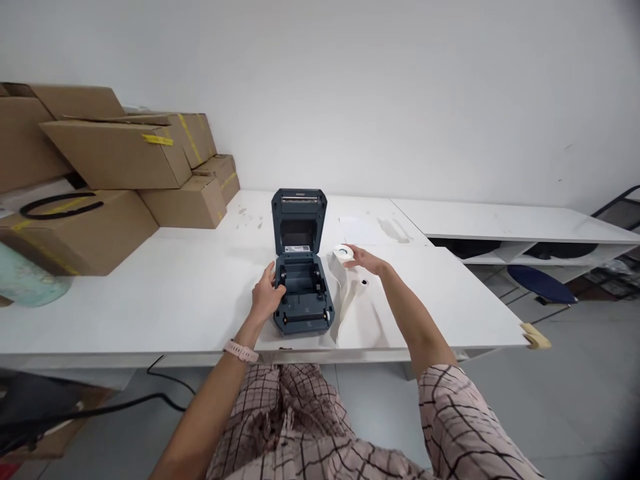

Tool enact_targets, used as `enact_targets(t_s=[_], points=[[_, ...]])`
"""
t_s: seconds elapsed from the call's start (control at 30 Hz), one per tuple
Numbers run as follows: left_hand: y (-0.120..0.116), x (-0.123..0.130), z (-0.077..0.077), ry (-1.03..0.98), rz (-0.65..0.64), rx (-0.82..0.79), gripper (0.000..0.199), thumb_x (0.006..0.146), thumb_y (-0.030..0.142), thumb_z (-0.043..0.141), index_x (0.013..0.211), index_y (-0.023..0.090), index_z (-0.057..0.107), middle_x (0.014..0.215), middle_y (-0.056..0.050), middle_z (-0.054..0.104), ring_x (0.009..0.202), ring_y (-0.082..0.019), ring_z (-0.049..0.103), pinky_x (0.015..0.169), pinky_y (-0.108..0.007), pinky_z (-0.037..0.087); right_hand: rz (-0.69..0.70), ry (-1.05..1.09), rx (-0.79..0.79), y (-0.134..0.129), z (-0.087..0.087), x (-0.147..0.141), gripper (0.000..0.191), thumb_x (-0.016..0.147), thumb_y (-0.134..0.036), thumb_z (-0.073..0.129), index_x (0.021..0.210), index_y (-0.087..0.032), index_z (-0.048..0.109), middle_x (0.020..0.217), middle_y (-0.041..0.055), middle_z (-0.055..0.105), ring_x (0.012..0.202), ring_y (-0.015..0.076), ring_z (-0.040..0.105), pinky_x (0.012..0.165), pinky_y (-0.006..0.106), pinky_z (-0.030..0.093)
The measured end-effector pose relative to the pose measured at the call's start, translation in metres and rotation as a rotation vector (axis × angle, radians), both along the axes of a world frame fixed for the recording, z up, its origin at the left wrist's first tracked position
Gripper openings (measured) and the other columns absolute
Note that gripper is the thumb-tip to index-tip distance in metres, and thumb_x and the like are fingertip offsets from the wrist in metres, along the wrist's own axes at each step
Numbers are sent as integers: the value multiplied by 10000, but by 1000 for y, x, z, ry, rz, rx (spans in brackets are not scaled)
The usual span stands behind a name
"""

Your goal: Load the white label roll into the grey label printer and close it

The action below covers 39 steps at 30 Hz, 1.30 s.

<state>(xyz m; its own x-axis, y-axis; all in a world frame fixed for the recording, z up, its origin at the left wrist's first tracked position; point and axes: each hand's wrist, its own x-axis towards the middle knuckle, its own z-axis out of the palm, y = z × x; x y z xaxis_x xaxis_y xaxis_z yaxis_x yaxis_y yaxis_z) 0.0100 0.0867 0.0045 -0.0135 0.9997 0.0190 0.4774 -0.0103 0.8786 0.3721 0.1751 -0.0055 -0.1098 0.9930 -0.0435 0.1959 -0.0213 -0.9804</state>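
A dark blue label printer (300,293) stands on the white table with its lid (300,223) tipped up and back, so its inside shows. At its left side is my left hand (267,293), gripping the edge with the thumb over the inner rim. To the right of the printer, my right hand (364,259) has its fingers round a white paper roll (343,253) standing on end. A loose paper strip (342,283) trails from the roll toward the table's front edge. The roll's far side is partly hidden by my fingers.
Cardboard boxes (130,157) are stacked at the left, with a black loop (63,205) on one. A pale green object (30,277) sits at the far left. Right of the printer is a cable hole (364,282). A blue stool (543,283) stands beyond the table's right end.
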Motion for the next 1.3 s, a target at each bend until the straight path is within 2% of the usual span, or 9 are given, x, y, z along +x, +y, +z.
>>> enact_targets(t_s=[0.2, 0.3, 0.4, 0.5, 0.57, 0.7, 0.9, 1.1, 1.3], points=[[-2, -1, 0, 5, -28, 6, 836, 832, 117, 593, 1646, 205, 425, 1486, -135, 694, 1371, -326, 671, 1150, -492, 511, 11, -24, 69, 7, 16, -17, 660, 602, -458, 910, 1177, -206, 707, 1139, 100, 795, 1031, 294, 721, 991, 492, 582], [-4, 1, 0, -1, -18, 18, 816, 837, 105, 582, 1634, 215, 448, 1493, -132, 689, 1386, -332, 661, 1149, -500, 515, 57, 6, 123, -10, 48, -22, 634, 754, -622, 794, 1213, -199, 692, 1150, 131, 794, 1038, 301, 735, 937, 462, 599], [-5, 3, 1, -13, -6, 24, 811, 834, 96, 583, 1625, 225, 462, 1513, -120, 675, 1409, -331, 644, 1159, -507, 514, 207, -24, 167, -32, 88, -51, 688, 702, -618, 859, 1234, -216, 693, 1200, 114, 783, 1086, 304, 739, 945, 436, 595], [-5, 4, 3, -33, -10, 17, 811, 827, 85, 581, 1615, 244, 470, 1512, -92, 680, 1411, -324, 643, 1160, -505, 519, 429, -369, 268, -50, 117, -103, 719, 668, -581, 907, 1254, -234, 677, 1239, 92, 762, 1145, 323, 720, 982, 449, 565], [-6, 4, 5, -36, -2, 2, 808, 826, 80, 584, 1607, 255, 475, 1493, -78, 696, 1393, -323, 658, 1157, -506, 521, 526, -714, 319, -54, 123, -137, 679, 709, -588, 875, 1243, -223, 668, 1227, 110, 756, 1123, 357, 723, 950, 480, 563], [-10, 4, 9, -54, 6, -24, 803, 847, 95, 589, 1619, 267, 448, 1513, -78, 681, 1388, -319, 661, 1146, -497, 529, 642, -1074, 276, -41, 103, -178, 715, 754, -607, 834, 1300, -189, 636, 1291, 169, 735, 1144, 421, 713, 923, 529, 570], [-11, 2, 7, -90, -9, -20, 774, 862, 119, 608, 1605, 291, 471, 1520, -90, 675, 1374, -324, 667, 1119, -499, 551, 682, -1057, 233, -39, 79, -175, 725, 898, -574, 768, 1450, -146, 574, 1410, 209, 691, 1264, 423, 681, 1011, 563, 573], [-12, 2, -1, -155, -16, 30, 697, 890, 131, 579, 1568, 284, 518, 1490, -71, 697, 1337, -300, 686, 1138, -489, 542, 479, -935, 616, -132, 80, -153, 620, 1086, -538, 540, 1612, -221, 457, 1640, 159, 538, 1551, 343, 477, 1225, 593, 466], [-11, 3, -5, -143, 9, 10, 671, 873, 167, 618, 1534, 274, 580, 1456, -59, 720, 1323, -312, 689, 1166, -474, 529, 374, -992, 600, -201, 31, -161, 759, 1094, -536, 507, 1736, -306, 172, 1753, 96, 370, 1644, 295, 322, 1285, 581, 421]])
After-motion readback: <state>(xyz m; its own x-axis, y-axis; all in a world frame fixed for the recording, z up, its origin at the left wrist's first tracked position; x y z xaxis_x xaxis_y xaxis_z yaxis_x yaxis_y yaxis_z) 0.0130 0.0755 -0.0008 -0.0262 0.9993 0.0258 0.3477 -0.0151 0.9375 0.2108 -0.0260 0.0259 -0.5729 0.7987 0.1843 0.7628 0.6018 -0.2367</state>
